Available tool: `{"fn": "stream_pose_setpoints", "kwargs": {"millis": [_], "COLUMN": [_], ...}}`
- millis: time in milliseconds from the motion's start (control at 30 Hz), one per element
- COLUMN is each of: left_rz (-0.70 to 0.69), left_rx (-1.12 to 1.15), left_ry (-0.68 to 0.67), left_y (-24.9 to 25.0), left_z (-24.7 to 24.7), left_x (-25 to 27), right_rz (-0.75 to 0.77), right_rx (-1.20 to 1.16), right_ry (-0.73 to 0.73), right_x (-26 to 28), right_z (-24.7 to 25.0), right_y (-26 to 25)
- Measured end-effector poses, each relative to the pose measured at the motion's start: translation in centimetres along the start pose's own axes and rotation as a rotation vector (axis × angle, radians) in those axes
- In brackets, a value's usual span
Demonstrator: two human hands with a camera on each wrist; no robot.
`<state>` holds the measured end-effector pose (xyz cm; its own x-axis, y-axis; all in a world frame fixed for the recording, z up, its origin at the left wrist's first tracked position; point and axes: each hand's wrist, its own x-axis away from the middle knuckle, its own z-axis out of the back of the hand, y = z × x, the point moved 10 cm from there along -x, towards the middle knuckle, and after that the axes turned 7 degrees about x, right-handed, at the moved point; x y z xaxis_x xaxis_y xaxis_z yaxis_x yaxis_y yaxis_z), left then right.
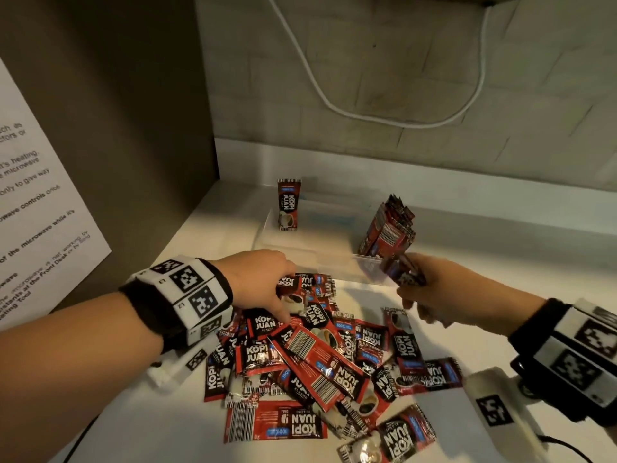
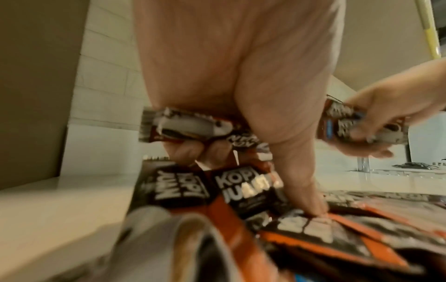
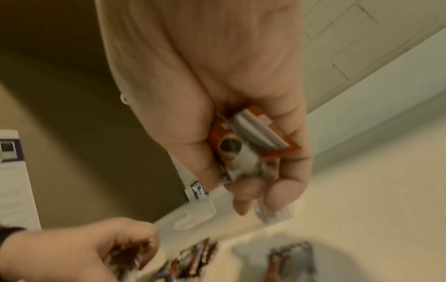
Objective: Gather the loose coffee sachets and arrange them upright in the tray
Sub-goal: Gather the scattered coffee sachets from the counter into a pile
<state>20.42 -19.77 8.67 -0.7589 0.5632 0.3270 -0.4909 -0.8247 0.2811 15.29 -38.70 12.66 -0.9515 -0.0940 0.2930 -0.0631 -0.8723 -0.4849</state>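
Sachets [image 1: 300,359] lie loose in a flat, overlapping pile on the counter [image 1: 140,426], nearest the viewer, long axes pointing every which way. Left hand [image 1: 263,282] is at the pile's far-left edge: fingers curled round one sachet [image 2: 190,126], its long axis crosswise to the palm, thumb tip pressing down on another flat one in the pile. Right hand [image 1: 444,292] is off the pile's far-right side, fingers closed on a small bundle [image 1: 405,270] held roughly on end. Beyond the pile sits the clear tray [image 1: 337,262]; the bundle is at its near-right corner, just in front of the upright stack [image 1: 389,228] at the tray's right end. One sachet [image 1: 289,204] stands alone at the tray's far-left. Judgement: right hand is nearer the stack, so its bundle goes in next; it needs only to stay on end and slot beside the stack. Most of the pile remains.
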Motion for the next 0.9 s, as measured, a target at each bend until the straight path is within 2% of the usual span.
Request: {"fn": "stream_pose_setpoints", "kwargs": {"millis": [100, 200, 300, 433, 533, 700, 800, 900], "left_rz": [-0.001, -0.02, -0.061, -0.162, -0.239, -0.284, -0.27, -0.255], "left_rx": [0.022, -0.029, -0.111, -0.005, 0.066, -0.095, -0.161, -0.212], "left_ry": [-0.037, -0.028, 0.062, 0.204, 0.117, -0.09, -0.115, -0.128], "left_y": [0.1, 0.6, 1.8, 4.9, 7.8, 9.8, 10.0, 9.8], "left_z": [0.3, 1.3, 3.2, 5.4, 3.6, -2.2, -3.6, -4.2], "left_x": [0.0, 0.5, 1.4, 3.1, 4.2, 4.1, 3.5, 2.7], "right_rz": [-0.073, -0.152, -0.168, -0.188, -0.211, -0.168, -0.081, 0.006], "right_rx": [0.261, 0.327, 0.364, 0.383, 0.332, 0.091, -0.05, -0.055], "right_ry": [-0.065, -0.109, -0.091, -0.053, -0.057, 0.061, 0.066, -0.007], "right_x": [-0.6, -0.8, -0.9, -1.4, -1.7, -1.1, 0.2, 1.7], "right_z": [-1.7, -3.3, -4.0, -4.4, -4.7, -2.4, -0.9, -0.6], "right_y": [2.3, 3.9, 4.2, 4.4, 4.7, 3.9, 2.7, 1.8]}}
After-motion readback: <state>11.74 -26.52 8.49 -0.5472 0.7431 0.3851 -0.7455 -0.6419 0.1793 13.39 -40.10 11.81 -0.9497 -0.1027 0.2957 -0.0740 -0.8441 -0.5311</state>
